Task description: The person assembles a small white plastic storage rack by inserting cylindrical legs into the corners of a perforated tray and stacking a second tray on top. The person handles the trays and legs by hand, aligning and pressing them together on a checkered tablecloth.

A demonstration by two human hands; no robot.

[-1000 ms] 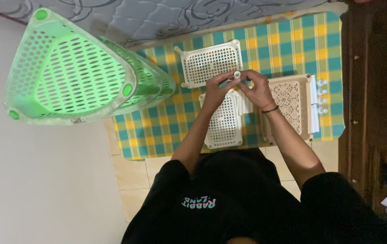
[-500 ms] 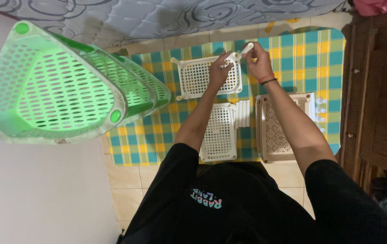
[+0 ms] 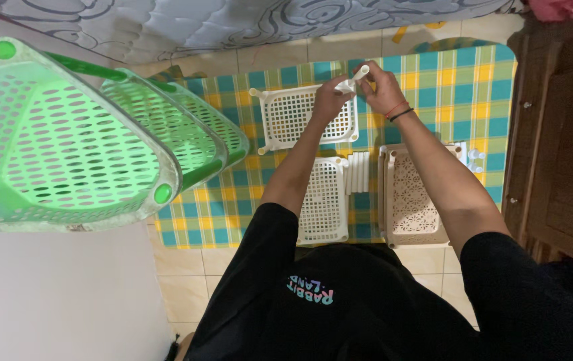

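Observation:
My left hand [image 3: 330,100] and my right hand [image 3: 381,87] meet over the far right corner of a white square perforated tray [image 3: 293,120]. Between them they pinch a short white plastic post [image 3: 358,75], which is tilted at that corner. My right wrist wears a red and a black band. The tray lies on a green, yellow and blue checked mat [image 3: 460,87]. Nearer me, under my arms, lie a white rectangular perforated tray [image 3: 323,200] and a beige lattice tray [image 3: 413,200], with a bundle of white posts [image 3: 358,172] between them.
A tall green perforated corner rack [image 3: 65,140] stands at the left, close to the camera. A dark wooden cabinet [image 3: 560,134] lines the right side. A patterned mattress [image 3: 233,20] runs along the far edge. Small white pieces [image 3: 475,160] lie right of the beige tray.
Both hands have moved away from the near trays to the far white square tray, carrying the white post to its right corner. The view has tilted along with them.

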